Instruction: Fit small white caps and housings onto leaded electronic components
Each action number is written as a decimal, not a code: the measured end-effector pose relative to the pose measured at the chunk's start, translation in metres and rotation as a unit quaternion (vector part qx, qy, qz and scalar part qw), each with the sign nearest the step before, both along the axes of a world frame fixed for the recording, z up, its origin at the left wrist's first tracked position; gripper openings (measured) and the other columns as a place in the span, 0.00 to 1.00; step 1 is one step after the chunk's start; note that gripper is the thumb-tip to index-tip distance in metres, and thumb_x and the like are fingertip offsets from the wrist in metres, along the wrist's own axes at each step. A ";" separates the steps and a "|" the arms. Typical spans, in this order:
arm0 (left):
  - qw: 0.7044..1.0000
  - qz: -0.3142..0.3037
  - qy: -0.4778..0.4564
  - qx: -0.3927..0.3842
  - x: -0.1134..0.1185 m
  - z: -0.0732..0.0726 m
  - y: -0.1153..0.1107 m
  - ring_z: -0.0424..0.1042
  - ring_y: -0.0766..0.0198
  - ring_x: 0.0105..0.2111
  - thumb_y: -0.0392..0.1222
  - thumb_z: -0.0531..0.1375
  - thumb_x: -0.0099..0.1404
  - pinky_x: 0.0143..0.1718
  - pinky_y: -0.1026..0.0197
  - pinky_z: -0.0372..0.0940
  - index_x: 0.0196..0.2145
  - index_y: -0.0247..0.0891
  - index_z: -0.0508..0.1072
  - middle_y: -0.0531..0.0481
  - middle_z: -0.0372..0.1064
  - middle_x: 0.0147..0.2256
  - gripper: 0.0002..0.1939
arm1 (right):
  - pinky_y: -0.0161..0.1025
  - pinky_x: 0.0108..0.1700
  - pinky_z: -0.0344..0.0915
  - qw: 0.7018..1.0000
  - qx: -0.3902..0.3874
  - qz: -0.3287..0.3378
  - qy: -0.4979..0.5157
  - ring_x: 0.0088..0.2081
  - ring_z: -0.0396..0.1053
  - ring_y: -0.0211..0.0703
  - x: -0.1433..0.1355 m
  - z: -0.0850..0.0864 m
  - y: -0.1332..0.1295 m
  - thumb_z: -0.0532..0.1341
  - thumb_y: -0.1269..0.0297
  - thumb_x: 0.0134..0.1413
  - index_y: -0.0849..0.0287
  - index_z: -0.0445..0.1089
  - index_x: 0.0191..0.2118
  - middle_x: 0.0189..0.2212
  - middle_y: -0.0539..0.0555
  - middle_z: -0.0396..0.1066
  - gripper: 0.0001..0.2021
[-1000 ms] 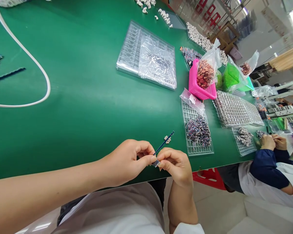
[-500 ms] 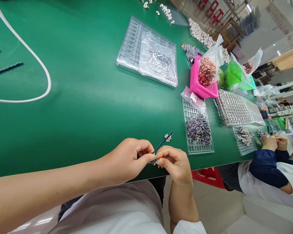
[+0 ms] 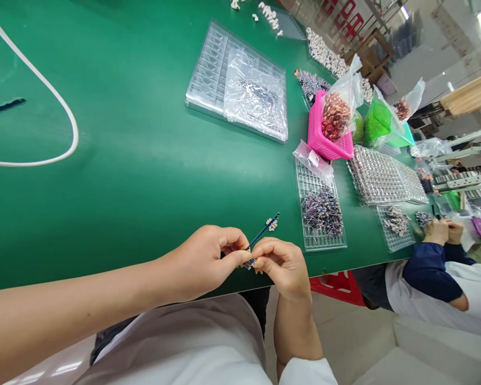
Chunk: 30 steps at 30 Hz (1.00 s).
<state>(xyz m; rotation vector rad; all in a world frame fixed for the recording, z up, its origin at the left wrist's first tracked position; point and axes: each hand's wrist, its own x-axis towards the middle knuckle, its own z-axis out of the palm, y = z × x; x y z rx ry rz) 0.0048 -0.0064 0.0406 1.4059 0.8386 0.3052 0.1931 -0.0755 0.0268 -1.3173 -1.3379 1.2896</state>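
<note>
Blue and narrow, a strip (image 3: 263,231) slants up out of the grip, its near end pinched between the thumb and fingertips of the left hand (image 3: 214,259) and those of the right hand (image 3: 284,264), which almost meet; finer detail there is too small to tell. Just beyond the grip, small pale parts (image 3: 272,225) lie beside the strip's far end. Right of the grip sits a clear tray (image 3: 310,243) heaped with wired parts (image 3: 323,211); farther out stand a pink basket (image 3: 331,147) and stacked clear trays (image 3: 208,69).
</note>
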 end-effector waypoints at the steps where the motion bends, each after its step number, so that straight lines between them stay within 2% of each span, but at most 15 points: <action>1: 1.000 0.004 0.004 0.011 0.000 0.000 0.001 0.57 0.67 0.22 0.47 0.57 0.63 0.24 0.65 0.52 0.26 0.38 0.71 0.58 0.62 0.21 0.12 | 0.33 0.25 0.65 1.000 -0.001 -0.007 0.003 0.24 0.67 0.34 0.000 -0.001 0.000 0.66 0.61 0.57 0.58 0.76 0.32 0.27 0.50 0.73 0.07; 4: 0.998 0.024 0.014 0.056 0.000 0.001 0.001 0.60 0.67 0.23 0.48 0.57 0.65 0.25 0.64 0.55 0.28 0.39 0.73 0.57 0.66 0.22 0.13 | 0.33 0.28 0.64 0.999 0.004 -0.042 0.001 0.26 0.67 0.34 -0.001 -0.002 0.000 0.66 0.63 0.57 0.56 0.76 0.34 0.29 0.50 0.72 0.04; 7: 0.995 0.038 0.009 0.092 -0.001 -0.001 0.001 0.68 0.63 0.27 0.48 0.57 0.66 0.30 0.63 0.61 0.31 0.39 0.75 0.54 0.73 0.27 0.13 | 0.33 0.30 0.62 0.997 0.023 -0.072 -0.014 0.28 0.66 0.35 -0.002 -0.002 -0.001 0.65 0.64 0.58 0.56 0.76 0.35 0.29 0.50 0.72 0.03; 10: 0.996 0.052 -0.022 0.071 -0.002 -0.005 0.001 0.75 0.59 0.35 0.48 0.59 0.64 0.40 0.60 0.67 0.40 0.40 0.75 0.50 0.79 0.35 0.12 | 0.34 0.31 0.61 0.995 0.050 -0.084 -0.013 0.30 0.65 0.37 -0.002 -0.002 -0.003 0.65 0.65 0.58 0.55 0.75 0.35 0.30 0.50 0.71 0.02; 12: 0.997 0.058 -0.035 0.048 -0.002 -0.006 0.002 0.77 0.58 0.38 0.48 0.60 0.63 0.44 0.59 0.68 0.42 0.40 0.75 0.49 0.80 0.37 0.13 | 0.34 0.32 0.60 0.994 0.066 -0.092 -0.010 0.31 0.65 0.37 -0.001 -0.004 -0.005 0.65 0.66 0.58 0.55 0.75 0.35 0.30 0.50 0.70 0.02; 17: 0.997 0.025 -0.001 0.072 -0.004 -0.003 0.003 0.72 0.60 0.31 0.51 0.58 0.65 0.34 0.62 0.65 0.33 0.40 0.76 0.52 0.75 0.29 0.13 | 0.35 0.32 0.59 0.992 0.080 -0.102 0.004 0.31 0.65 0.37 -0.002 -0.006 -0.007 0.65 0.67 0.57 0.54 0.76 0.36 0.30 0.49 0.70 0.02; 24: 0.980 -0.020 -0.010 0.195 -0.007 -0.009 -0.001 0.65 0.65 0.27 0.48 0.53 0.70 0.29 0.65 0.59 0.32 0.41 0.73 0.55 0.69 0.26 0.13 | 0.35 0.31 0.59 0.996 0.031 -0.076 0.044 0.29 0.65 0.37 -0.001 -0.002 -0.005 0.67 0.65 0.55 0.56 0.77 0.33 0.29 0.50 0.70 0.02; 27: 0.977 -0.052 -0.014 0.206 -0.007 -0.008 0.000 0.64 0.65 0.27 0.47 0.51 0.71 0.29 0.65 0.60 0.31 0.40 0.71 0.55 0.68 0.27 0.14 | 0.35 0.30 0.59 0.996 -0.002 -0.063 0.066 0.28 0.64 0.36 0.002 -0.001 -0.007 0.68 0.63 0.53 0.56 0.77 0.33 0.28 0.49 0.71 0.03; 30: 0.978 -0.074 -0.014 0.194 -0.007 -0.004 0.001 0.63 0.65 0.27 0.46 0.51 0.70 0.29 0.66 0.60 0.31 0.40 0.70 0.55 0.67 0.26 0.14 | 0.35 0.30 0.59 0.998 -0.006 -0.054 0.045 0.28 0.64 0.36 0.005 0.002 -0.009 0.67 0.64 0.53 0.57 0.77 0.33 0.28 0.50 0.71 0.04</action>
